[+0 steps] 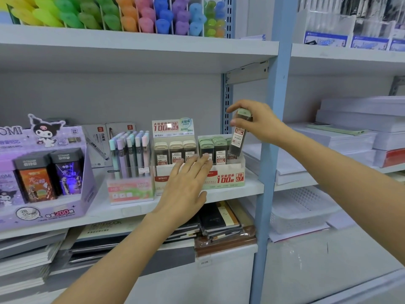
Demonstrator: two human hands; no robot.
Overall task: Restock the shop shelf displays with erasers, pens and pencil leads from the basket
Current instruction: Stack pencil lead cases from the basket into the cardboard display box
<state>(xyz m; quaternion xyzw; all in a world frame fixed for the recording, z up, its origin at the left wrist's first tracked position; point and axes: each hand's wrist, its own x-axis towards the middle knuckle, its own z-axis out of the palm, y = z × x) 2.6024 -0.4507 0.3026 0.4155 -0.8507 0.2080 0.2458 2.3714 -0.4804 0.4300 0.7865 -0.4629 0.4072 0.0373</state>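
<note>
My right hand pinches the green-capped top of a pencil lead case and holds it tilted over the right end of the green 0.7 lead display box. The case's lower end is down among the other green-capped cases in that box. My left hand is stretched out flat with straight fingers, its fingertips at the front of the lead cases where the green box meets the beige 0.5 lead display box. The basket is out of view.
A clear stand of pastel mechanical pencils sits left of the lead boxes, and a purple cartoon display box is further left. The blue shelf upright stands just right of my right hand. Notebooks fill the shelf below.
</note>
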